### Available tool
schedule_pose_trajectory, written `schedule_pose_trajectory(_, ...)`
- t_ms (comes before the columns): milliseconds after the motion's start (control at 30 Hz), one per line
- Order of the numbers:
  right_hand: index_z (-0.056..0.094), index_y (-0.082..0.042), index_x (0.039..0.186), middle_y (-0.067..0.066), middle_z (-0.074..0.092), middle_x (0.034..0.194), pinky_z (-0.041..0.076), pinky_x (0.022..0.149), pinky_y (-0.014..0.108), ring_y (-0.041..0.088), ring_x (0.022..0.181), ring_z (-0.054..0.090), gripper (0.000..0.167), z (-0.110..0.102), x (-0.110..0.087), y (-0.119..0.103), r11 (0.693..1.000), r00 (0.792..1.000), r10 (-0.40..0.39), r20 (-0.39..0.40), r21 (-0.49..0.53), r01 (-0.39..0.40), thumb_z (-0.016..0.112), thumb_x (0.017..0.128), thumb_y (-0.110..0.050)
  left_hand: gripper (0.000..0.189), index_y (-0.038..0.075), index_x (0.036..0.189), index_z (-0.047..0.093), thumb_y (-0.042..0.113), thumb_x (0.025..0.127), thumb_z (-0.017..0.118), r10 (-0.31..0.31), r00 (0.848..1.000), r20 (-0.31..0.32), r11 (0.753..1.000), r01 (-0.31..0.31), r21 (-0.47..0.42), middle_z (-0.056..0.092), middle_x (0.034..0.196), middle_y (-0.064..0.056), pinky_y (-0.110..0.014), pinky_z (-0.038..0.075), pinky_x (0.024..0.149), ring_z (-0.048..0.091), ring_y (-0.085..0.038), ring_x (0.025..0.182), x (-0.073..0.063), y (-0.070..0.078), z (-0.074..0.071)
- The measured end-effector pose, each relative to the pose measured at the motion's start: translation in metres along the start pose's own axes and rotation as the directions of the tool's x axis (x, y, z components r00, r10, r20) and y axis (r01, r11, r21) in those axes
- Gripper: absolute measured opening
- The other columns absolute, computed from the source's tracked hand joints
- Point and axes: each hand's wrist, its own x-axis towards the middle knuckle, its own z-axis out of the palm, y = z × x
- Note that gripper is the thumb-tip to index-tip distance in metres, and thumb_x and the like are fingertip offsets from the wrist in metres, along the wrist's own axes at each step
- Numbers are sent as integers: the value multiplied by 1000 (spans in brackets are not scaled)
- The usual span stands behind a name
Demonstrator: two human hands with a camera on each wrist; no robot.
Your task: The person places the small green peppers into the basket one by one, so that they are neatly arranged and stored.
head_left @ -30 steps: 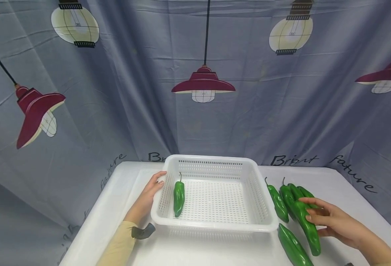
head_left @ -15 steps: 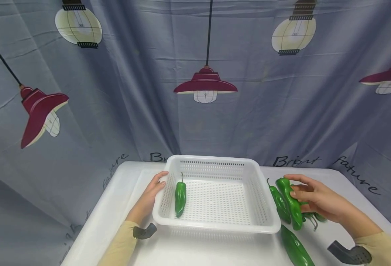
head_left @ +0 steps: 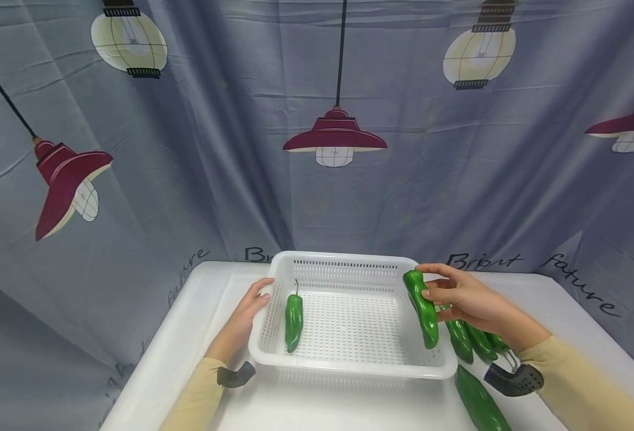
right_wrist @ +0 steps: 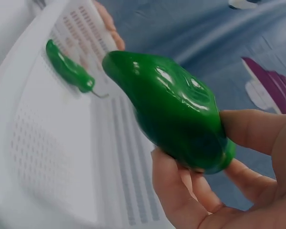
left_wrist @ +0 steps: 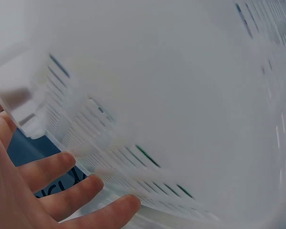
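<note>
My right hand (head_left: 473,299) pinches a long green pepper (head_left: 422,310) between thumb and fingers, above the right side of a white perforated plastic basket (head_left: 349,369). In the right wrist view this pepper (right_wrist: 174,107) looks glossy, with one tapered end. Another green pepper (head_left: 294,323), its stem pointing away, lies inside the basket along the left wall. My left hand (head_left: 241,320) rests against the basket's left rim. Seen from the left wrist, its fingers (left_wrist: 86,193) lie fairly straight by the slotted outer wall.
Several green peppers (head_left: 460,344) lie on the white tabletop (head_left: 295,410) right of the basket, partly hidden behind my right hand and forearm. Another pepper (head_left: 481,398) lies nearer the front. A blue-grey curtain (head_left: 230,197) with printed lamps hangs behind the table.
My right hand has lifted the pepper from the group on the right and carried it left over the basket's right side. My left hand has stayed at the rim.
</note>
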Motion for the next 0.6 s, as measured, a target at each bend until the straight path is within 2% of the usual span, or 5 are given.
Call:
schedule_pose_trajectory(300,19,-5,159,21,49,136,63,90,46,19,100,68,74,35,44,-4,998,1000,28,-11,62,-27,63,101,-14,47,19,156,30,25,110,36,2,1000,-21,1000,-2,5,30,165,-18,-47,55,106,50,-44,138,1,1,1)
schedule_pose_trajectory(433,21,-5,159,23,48,136,64,87,42,18,96,69,70,47,62,-4,997,999,44,-12,67,-43,61,102,-12,46,19,155,32,25,110,35,7,1000,-30,1000,-6,13,35,162,-20,-47,57,104,53,-44,136,1,1,1)
schedule_pose_trajectory(600,23,-5,159,19,52,130,65,84,37,15,89,69,69,61,82,-3,995,998,56,-17,82,-55,61,101,-11,47,17,156,29,25,110,35,16,1000,-6,1000,-16,-3,38,157,-25,-48,58,101,57,-43,131,1,1,0)
